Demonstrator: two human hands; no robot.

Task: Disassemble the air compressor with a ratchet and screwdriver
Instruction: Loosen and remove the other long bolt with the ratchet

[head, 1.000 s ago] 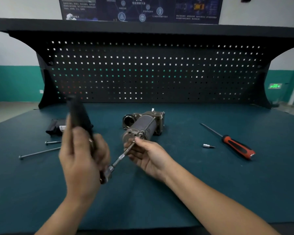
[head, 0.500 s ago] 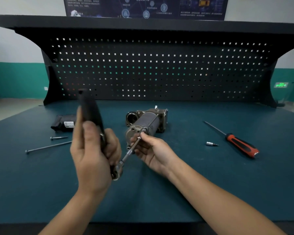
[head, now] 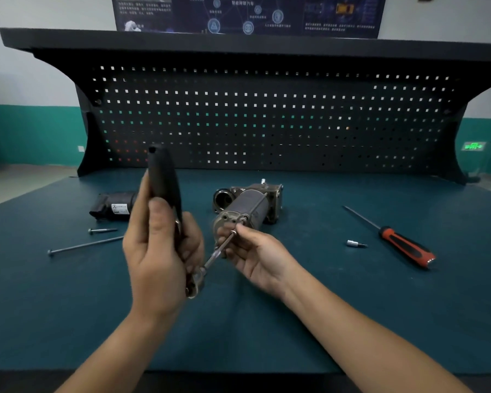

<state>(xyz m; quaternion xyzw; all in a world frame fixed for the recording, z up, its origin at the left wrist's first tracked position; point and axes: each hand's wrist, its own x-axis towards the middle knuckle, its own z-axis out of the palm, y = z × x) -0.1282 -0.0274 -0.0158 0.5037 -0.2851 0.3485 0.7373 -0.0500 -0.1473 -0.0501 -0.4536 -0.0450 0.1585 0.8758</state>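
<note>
The air compressor (head: pixel 248 207), a grey cylindrical motor on a metal block, lies on the green mat with its round end cap toward me. My left hand (head: pixel 160 251) grips the black handle of the ratchet (head: pixel 163 173), which stands nearly upright. Its head is low by my palm, and a thin extension bar (head: pixel 217 252) runs up and right to a bolt on the end cap. My right hand (head: pixel 255 256) pinches the tip of the extension bar at that bolt, fingers against the cap. A red and black screwdriver (head: pixel 403 242) lies to the right.
A black removed part (head: pixel 112 207) with a white label lies at the left. A short bolt (head: pixel 102 230) and a long bolt (head: pixel 85 245) lie in front of it. A small socket bit (head: pixel 356 244) rests near the screwdriver. A black pegboard (head: pixel 267 117) closes the back.
The ratchet handle has swung from leaning left to more upright, turning about the bolt. My right hand has stayed on the extension tip. The head camera has shifted slightly.
</note>
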